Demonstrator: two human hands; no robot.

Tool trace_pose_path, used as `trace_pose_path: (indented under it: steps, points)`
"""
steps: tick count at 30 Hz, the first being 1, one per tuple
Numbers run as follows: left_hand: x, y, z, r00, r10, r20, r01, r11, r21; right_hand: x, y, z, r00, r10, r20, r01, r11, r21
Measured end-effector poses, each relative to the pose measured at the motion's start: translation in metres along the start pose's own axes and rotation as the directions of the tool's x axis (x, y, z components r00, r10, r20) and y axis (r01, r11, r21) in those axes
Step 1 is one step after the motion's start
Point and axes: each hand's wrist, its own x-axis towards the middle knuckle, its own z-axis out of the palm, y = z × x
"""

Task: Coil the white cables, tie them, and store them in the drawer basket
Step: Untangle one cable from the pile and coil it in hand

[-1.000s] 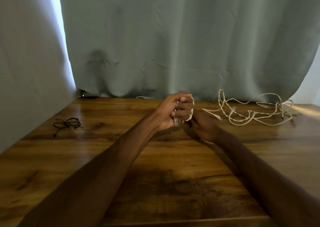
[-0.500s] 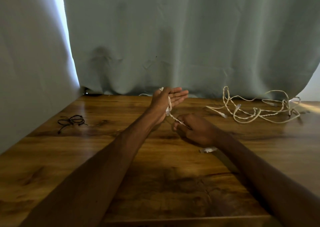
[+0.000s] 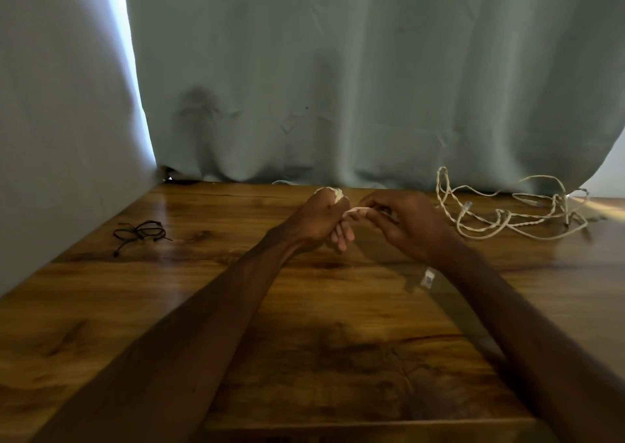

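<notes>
White cable point(image 3: 353, 210): a thin twisted cord above the desk's far middle. We see it looped over the left hand, with a short strand running to the right hand.
Left hand point(image 3: 316, 221): grips the loops at the thumb, fingers pointing down.
Right hand point(image 3: 407, 224): pinches the strand tightly between its fingertips.
Loose white cables point(image 3: 507, 221): a braided tangle near the far right corner.
Black ties point(image 3: 140, 234): thin loops by the left edge.
Desk point(image 3: 304, 358): glossy, grained wood.
Curtain point(image 3: 372, 87): soft, creased grey-green cloth.

Two hands point(image 3: 319, 221) point(image 3: 407, 227), two white cable bunches point(image 3: 333, 194) point(image 3: 507, 221) — one black tie bundle point(image 3: 142, 232).
</notes>
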Motion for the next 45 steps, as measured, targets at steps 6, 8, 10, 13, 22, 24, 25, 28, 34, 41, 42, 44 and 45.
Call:
trace_pose_path:
  steps: [6, 8, 10, 13, 22, 24, 25, 28, 34, 41, 42, 44, 45]
  points:
    - [-0.003, 0.023, 0.006, 0.953, -0.18, 0.246, 0.244, 0.933, -0.265, -0.004, 0.011, -0.008, 0.992, -0.027, -0.126, 0.001, 0.979, -0.203]
    - [-0.001, 0.028, 0.003, 0.903, -0.195, 0.382, 0.338, 0.872, -0.354, -0.005, 0.015, -0.008, 0.995, 0.03, -0.09, -0.054, 0.959, -0.279]
    - [0.002, 0.029, 0.0, 0.857, -0.179, 0.484, 0.416, 0.794, -0.443, -0.005, 0.017, -0.007, 0.996, 0.087, -0.019, -0.089, 0.934, -0.346]
    - [0.003, 0.029, -0.001, 0.793, -0.151, 0.59, 0.502, 0.711, -0.492, -0.004, 0.014, 0.0, 0.99, 0.124, 0.072, -0.093, 0.938, -0.334]
    - [-0.006, 0.04, -0.002, 0.796, 0.05, 0.603, 0.502, 0.502, -0.704, -0.007, 0.018, 0.011, 0.985, 0.149, 0.082, -0.148, 0.989, -0.021]
    - [-0.004, 0.042, -0.001, 0.835, 0.078, 0.545, 0.45, 0.473, -0.757, -0.008, 0.016, 0.016, 0.975, 0.2, 0.094, -0.203, 0.979, 0.025]
    - [-0.003, 0.042, 0.0, 0.857, 0.089, 0.507, 0.41, 0.478, -0.777, -0.008, 0.014, 0.019, 0.97, 0.22, 0.104, -0.225, 0.974, 0.039]
    - [-0.002, 0.042, 0.004, 0.904, 0.09, 0.418, 0.329, 0.478, -0.815, -0.009, 0.009, 0.026, 0.963, 0.233, 0.133, -0.251, 0.958, 0.139]
    - [-0.004, 0.053, 0.014, 0.885, 0.134, 0.447, 0.351, 0.44, -0.827, -0.008, 0.002, 0.027, 0.946, 0.317, -0.063, -0.294, 0.924, 0.246]
    - [-0.034, 0.096, 0.047, 0.855, -0.022, 0.518, 0.354, 0.755, -0.552, -0.01, 0.138, 0.053, 0.81, 0.539, -0.232, -0.561, 0.827, -0.039]
    - [-0.033, 0.095, 0.047, 0.885, -0.017, 0.465, 0.315, 0.758, -0.571, -0.017, 0.137, 0.059, 0.813, 0.561, -0.155, -0.554, 0.827, 0.094]
    - [-0.02, 0.078, 0.042, 0.896, 0.095, 0.433, 0.287, 0.619, -0.731, -0.021, 0.077, 0.043, 0.932, 0.361, 0.027, -0.359, 0.912, 0.197]
    - [-0.015, 0.067, 0.036, 0.911, 0.096, 0.4, 0.295, 0.527, -0.797, -0.018, 0.028, 0.03, 0.963, 0.251, 0.103, -0.265, 0.952, 0.154]
